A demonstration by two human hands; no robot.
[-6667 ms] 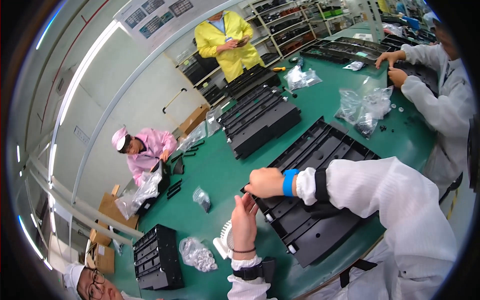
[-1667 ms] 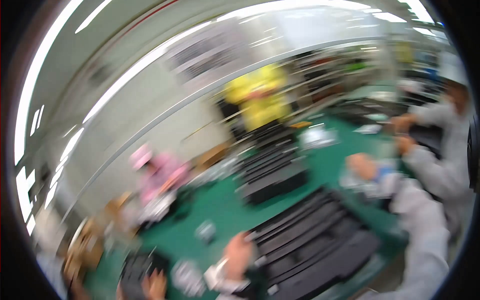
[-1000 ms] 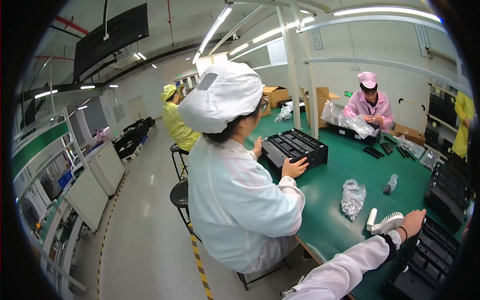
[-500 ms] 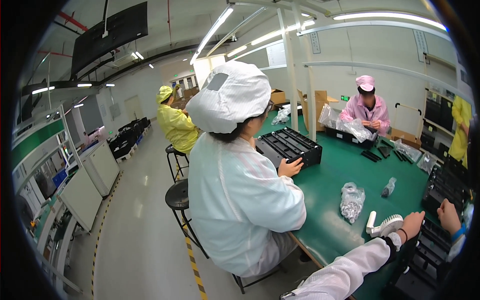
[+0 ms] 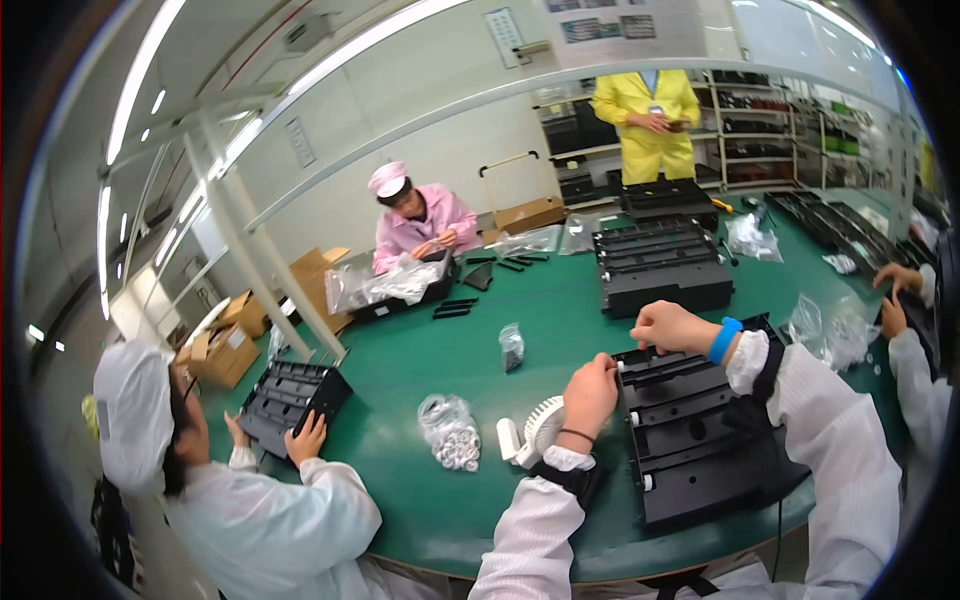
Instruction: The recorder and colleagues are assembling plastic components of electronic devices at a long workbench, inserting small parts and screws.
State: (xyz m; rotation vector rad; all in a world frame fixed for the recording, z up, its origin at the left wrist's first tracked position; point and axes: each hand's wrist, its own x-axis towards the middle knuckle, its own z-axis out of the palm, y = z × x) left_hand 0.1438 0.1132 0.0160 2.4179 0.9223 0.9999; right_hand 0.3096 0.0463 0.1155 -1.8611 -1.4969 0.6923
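Observation:
In front of me on the green table lies a black plastic tray-like frame (image 5: 690, 455) with long crossbars and small white pieces (image 5: 648, 482) along its left edge. My left hand (image 5: 590, 393) is closed at the frame's far left corner; its fingertips are partly hidden, and I cannot make out what is in them. Over the far end of the frame my right hand (image 5: 668, 328), with a blue wristband (image 5: 724, 340), is curled with fingers pointing down. Whatever it may hold is hidden. Left of my left wrist lies a white handheld fan (image 5: 540, 432).
A bag of white rings (image 5: 450, 435) and a small bag of dark parts (image 5: 511, 348) lie to the left. Another black frame (image 5: 665, 265) stands beyond mine. Co-workers sit at left, far side and right; a person in yellow (image 5: 648, 125) stands behind. A metal post (image 5: 265, 260) rises at left.
My view has swung to the right, bringing the black frame and both hands nearer the middle. My right hand now hangs curled over the frame's far end; the left remains at its left edge.

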